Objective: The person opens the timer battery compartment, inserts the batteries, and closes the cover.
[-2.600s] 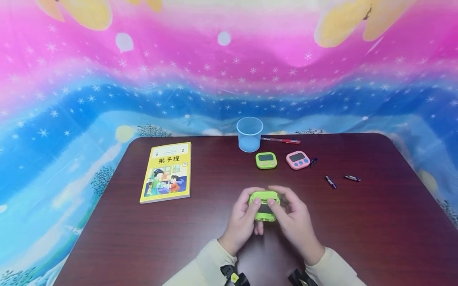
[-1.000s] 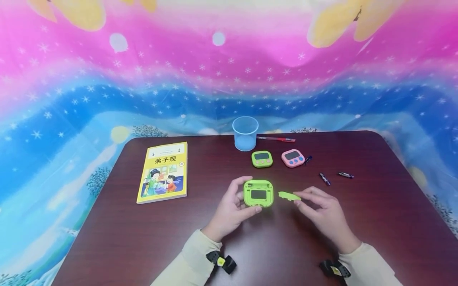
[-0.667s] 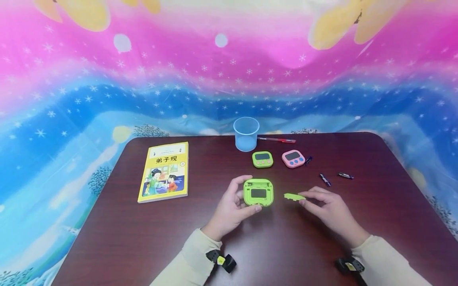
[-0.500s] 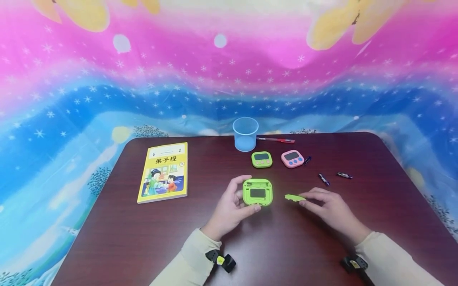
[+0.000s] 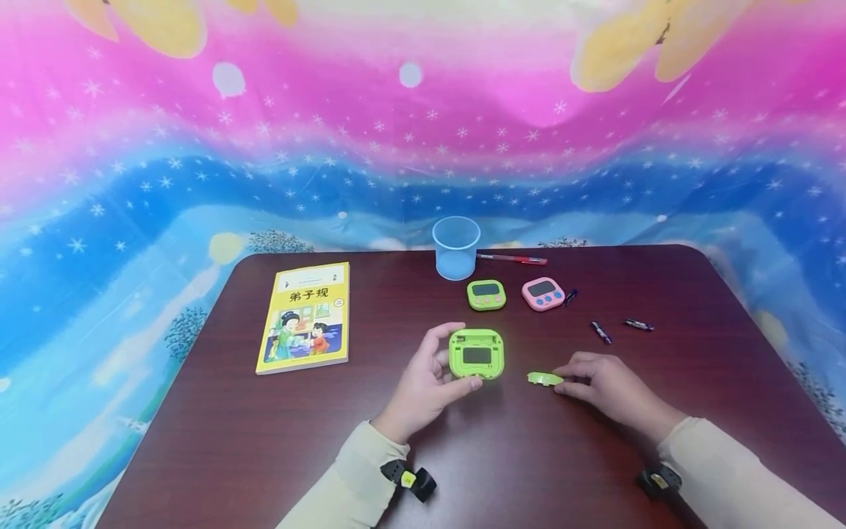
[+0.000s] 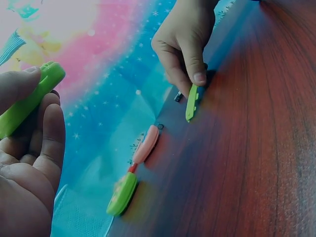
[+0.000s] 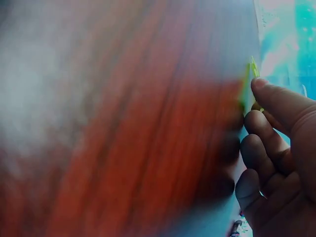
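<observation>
My left hand [image 5: 426, 382] grips a green digital timer [image 5: 476, 354] by its left side, back toward me, with the battery slot along its top uncovered. To the right, my right hand [image 5: 604, 382] pinches the small green battery cover [image 5: 545, 379] between thumb and fingers, low over the table. In the left wrist view the cover [image 6: 191, 103] is seen edge-on near the tabletop; whether it touches cannot be told. Beyond the hands lie another green timer [image 5: 486, 295] and a pink timer [image 5: 543, 294], both screen up.
Small dark batteries lie at the right, one battery [image 5: 601, 332] beside another battery [image 5: 639, 324], and a third battery [image 5: 571, 297] by the pink timer. A blue cup [image 5: 456, 257] and a red pen [image 5: 522, 259] are at the back edge. A yellow book [image 5: 305, 316] lies left.
Earlier both hands held the timer together. The cover has come off it and moved right in my right hand, then lower toward the table. My left hand stays almost still.
</observation>
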The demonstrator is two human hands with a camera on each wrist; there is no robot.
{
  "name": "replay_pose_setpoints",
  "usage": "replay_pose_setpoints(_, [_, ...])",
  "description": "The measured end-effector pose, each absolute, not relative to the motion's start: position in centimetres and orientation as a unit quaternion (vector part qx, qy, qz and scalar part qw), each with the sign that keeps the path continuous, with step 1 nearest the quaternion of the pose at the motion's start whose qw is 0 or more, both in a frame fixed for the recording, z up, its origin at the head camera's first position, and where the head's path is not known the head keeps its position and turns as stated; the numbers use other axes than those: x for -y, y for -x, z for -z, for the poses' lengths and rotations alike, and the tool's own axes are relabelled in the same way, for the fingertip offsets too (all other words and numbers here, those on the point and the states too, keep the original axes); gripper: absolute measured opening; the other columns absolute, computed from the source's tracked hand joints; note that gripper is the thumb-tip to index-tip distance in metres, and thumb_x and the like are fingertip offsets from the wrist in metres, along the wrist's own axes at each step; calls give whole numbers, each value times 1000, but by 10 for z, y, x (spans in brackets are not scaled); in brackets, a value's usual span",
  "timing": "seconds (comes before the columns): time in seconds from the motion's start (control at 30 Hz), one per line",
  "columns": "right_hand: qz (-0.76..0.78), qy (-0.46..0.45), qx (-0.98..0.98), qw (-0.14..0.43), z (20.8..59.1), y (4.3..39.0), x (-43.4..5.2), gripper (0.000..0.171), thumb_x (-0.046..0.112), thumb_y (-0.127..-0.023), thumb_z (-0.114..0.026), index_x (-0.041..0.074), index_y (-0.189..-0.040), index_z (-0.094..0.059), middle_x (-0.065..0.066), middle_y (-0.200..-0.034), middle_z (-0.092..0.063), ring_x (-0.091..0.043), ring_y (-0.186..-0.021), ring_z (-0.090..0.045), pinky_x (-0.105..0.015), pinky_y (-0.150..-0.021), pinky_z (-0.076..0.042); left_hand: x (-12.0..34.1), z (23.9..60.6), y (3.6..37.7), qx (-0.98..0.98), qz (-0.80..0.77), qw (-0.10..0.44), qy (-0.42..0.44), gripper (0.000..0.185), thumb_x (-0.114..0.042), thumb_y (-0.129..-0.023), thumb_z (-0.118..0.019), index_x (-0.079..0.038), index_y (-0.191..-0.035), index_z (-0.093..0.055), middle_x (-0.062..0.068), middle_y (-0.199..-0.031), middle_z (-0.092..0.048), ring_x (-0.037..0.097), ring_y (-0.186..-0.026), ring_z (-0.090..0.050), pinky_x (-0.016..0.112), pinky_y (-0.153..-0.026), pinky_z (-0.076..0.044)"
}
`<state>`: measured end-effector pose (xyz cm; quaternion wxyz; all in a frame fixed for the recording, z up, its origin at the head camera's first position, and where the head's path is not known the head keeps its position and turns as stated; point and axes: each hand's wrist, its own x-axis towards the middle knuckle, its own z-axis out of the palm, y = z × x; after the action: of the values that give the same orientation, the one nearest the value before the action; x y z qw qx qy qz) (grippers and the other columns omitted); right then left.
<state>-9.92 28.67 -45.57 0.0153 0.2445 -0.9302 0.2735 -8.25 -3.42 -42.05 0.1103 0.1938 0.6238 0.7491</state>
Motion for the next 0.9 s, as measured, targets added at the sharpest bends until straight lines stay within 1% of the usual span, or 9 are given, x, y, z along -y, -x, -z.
replay_pose_setpoints(0.1, [-260,-248,933,9,455,100,-288,21,13,-81,-84,16,-101,-80,21,-80,-57,3,-67,-46,-20,-56,-43,34,420,83,-628,-746,109,-195,76,9,-84,-74,-11,-147,-34,24,-124,-66,21,-103,-69,33,-88,-59])
replay_pose_setpoints(0.3, [-257,-236,937,-11,455,102,-287,23,13,-82,-83,15,-105,-80,20,-80,-56,2,-66,-46,-20,-56,-43,35,420,83,-625,-748,108,-197,77,9,-84,-74,-11,-147,-34,24,-124,-66,19,-103,-69,32,-88,-59])
replay_pose_setpoints(0.43, [-269,-221,937,-22,456,103,-287,24,13,-83,-83,14,-106,-80,18,-77,-55,1,-66,-47,-20,-56,-44,34,422,83,-623,-749,107,-197,77,10,-84,-74,-11,-147,-35,23,-124,-66,19,-103,-69,32,-88,-59])
replay_pose_setpoints(0.6, [-278,-216,936,-23,456,103,-287,24,12,-82,-82,13,-106,-79,17,-75,-53,1,-68,-50,-21,-58,-45,34,422,84,-625,-748,111,-195,77,10,-84,-74,-12,-147,-35,22,-124,-66,20,-103,-70,32,-88,-59])
replay_pose_setpoints(0.7, [-288,-218,932,-6,458,102,-288,25,11,-81,-83,13,-105,-78,18,-76,-54,1,-69,-51,-21,-59,-46,34,421,83,-627,-746,114,-194,77,9,-84,-74,-13,-147,-35,20,-125,-66,22,-104,-69,33,-89,-59])
replay_pose_setpoints(0.9, [-275,-202,938,66,455,105,-295,27,13,-80,-86,17,-106,-77,18,-85,-61,-1,-78,-56,-24,-67,-52,35,419,83,-629,-745,116,-188,77,7,-84,-75,-16,-146,-36,16,-125,-67,22,-106,-69,35,-91,-58])
